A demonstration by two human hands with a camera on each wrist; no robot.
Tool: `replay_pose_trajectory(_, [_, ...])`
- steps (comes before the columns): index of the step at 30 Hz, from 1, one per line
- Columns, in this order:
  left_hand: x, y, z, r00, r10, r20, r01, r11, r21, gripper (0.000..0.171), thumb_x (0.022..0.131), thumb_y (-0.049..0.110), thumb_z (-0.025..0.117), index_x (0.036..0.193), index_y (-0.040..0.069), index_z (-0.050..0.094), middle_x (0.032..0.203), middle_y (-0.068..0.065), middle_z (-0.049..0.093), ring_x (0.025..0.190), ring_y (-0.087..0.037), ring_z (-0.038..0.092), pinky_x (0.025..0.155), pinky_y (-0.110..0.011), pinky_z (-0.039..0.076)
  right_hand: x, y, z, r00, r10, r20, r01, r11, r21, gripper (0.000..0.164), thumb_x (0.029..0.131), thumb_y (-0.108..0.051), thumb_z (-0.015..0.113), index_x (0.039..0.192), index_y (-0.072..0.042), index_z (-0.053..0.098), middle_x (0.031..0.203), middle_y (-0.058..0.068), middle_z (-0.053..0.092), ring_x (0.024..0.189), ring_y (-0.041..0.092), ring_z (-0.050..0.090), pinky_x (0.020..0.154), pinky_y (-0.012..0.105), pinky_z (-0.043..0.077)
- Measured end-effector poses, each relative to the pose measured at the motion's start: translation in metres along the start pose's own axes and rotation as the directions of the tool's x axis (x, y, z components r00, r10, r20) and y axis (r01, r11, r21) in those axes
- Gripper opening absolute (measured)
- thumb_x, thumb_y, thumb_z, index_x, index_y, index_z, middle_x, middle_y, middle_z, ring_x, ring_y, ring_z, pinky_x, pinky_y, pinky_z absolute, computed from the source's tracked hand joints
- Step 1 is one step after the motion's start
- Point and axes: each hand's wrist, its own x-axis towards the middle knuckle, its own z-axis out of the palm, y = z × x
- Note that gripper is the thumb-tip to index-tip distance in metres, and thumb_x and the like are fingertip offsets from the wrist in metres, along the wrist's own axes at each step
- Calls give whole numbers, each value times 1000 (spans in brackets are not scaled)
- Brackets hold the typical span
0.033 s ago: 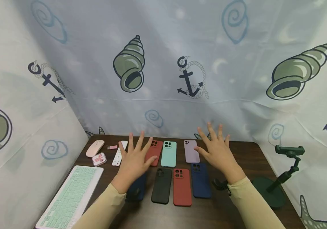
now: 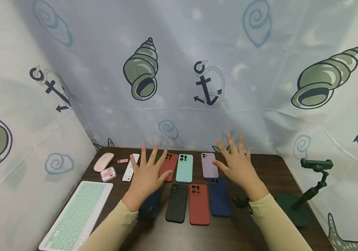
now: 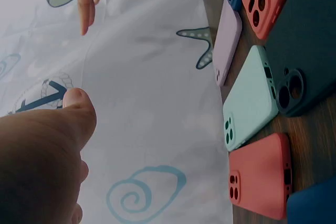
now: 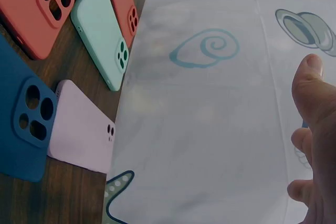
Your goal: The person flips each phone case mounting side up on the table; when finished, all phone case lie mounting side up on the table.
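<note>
With its fingers spread, my left hand (image 2: 146, 180) hovers over the left side of the phone cases. It overlaps a dark blue case (image 2: 150, 205) and the far red case (image 2: 170, 167) in the head view. My right hand (image 2: 239, 167), also spread, is above the right side, near a lilac case (image 2: 209, 165) and another blue case (image 2: 219, 197). Neither hand holds anything. Between them lie a mint case (image 2: 184, 168), a black case (image 2: 177, 203) and a near red case (image 2: 199, 204). In the right wrist view the mint case (image 4: 100, 30) lies beyond the lilac one (image 4: 81, 127).
At the left are a mint-and-white keyboard (image 2: 77, 212), a pink mouse (image 2: 103, 162), a small earphone box (image 2: 108, 174), a pink USB stick (image 2: 122, 161) and a white remote (image 2: 129, 172). A dark green stand (image 2: 313, 191) is at the right. A printed cloth (image 2: 179, 69) hangs behind the table.
</note>
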Motion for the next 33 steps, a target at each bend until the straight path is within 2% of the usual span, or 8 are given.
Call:
replay_pose_trajectory(6, [0, 4, -5, 1000, 10, 15, -9, 1000, -9, 78, 94, 71, 50, 161, 40, 23, 173, -2, 1, 156, -45, -12, 111, -81, -6, -5, -1, 1, 1000, -11, 16, 11, 1000, 13, 81, 95, -75, 40, 161, -45, 3, 172, 8, -2, 154, 47, -17, 107, 85, 8])
replay_pose_trajectory(13, [2, 10, -5, 1000, 25, 8, -25, 1000, -17, 78, 95, 74, 44, 161, 41, 20, 173, -4, 5, 156, -42, -13, 112, -79, -6, -11, 1, 7, 1000, -17, -6, 17, 999, 39, 78, 97, -73, 41, 162, -42, 10, 172, 12, 7, 155, 45, -14, 108, 83, 9])
replay_pose_trajectory(19, [-1, 15, -3, 1000, 23, 16, -22, 999, -47, 77, 94, 73, 48, 160, 41, 23, 173, -3, 6, 157, -39, -12, 113, -79, -5, -18, 1, 15, 999, -34, -26, 36, 996, 80, 77, 97, -71, 42, 161, -45, 8, 172, 11, 7, 157, 41, -8, 116, 75, 13])
replay_pose_trajectory(23, [-3, 19, -2, 999, 22, 23, -20, 997, -76, 78, 94, 72, 50, 160, 43, 22, 173, -2, 7, 158, -38, -10, 115, -77, -5, -29, -3, 18, 999, -24, -40, 29, 989, 144, 77, 98, -69, 44, 162, -43, 9, 171, 11, 9, 158, 41, 1, 118, 69, 19])
replay_pose_trajectory(27, [-4, 26, -1, 999, 33, 40, -28, 994, -103, 78, 94, 74, 48, 160, 45, 19, 173, -1, 7, 158, -38, -9, 116, -75, -4, -43, -6, 21, 997, 8, -75, 10, 971, 240, 75, 100, -63, 48, 162, -39, 15, 168, 15, 22, 156, 42, 17, 115, 68, 28])
replay_pose_trajectory(30, [-6, 34, -1, 998, 44, 46, -38, 991, -131, 77, 94, 73, 47, 160, 46, 18, 173, -1, 8, 159, -37, -6, 118, -73, -1, -52, -7, 24, 994, 36, -104, 0, 945, 327, 70, 101, -56, 52, 161, -37, 21, 157, 15, 38, 146, 38, 35, 108, 63, 38])
replay_pose_trajectory(33, [-8, 43, 0, 997, 65, 43, -58, 986, -155, 76, 95, 70, 51, 160, 45, 21, 172, -2, 11, 159, -37, -1, 120, -71, 3, -58, -7, 29, 989, 75, -125, -16, 909, 416, 63, 103, -47, 55, 159, -35, 29, 140, 12, 50, 129, 32, 48, 97, 55, 45])
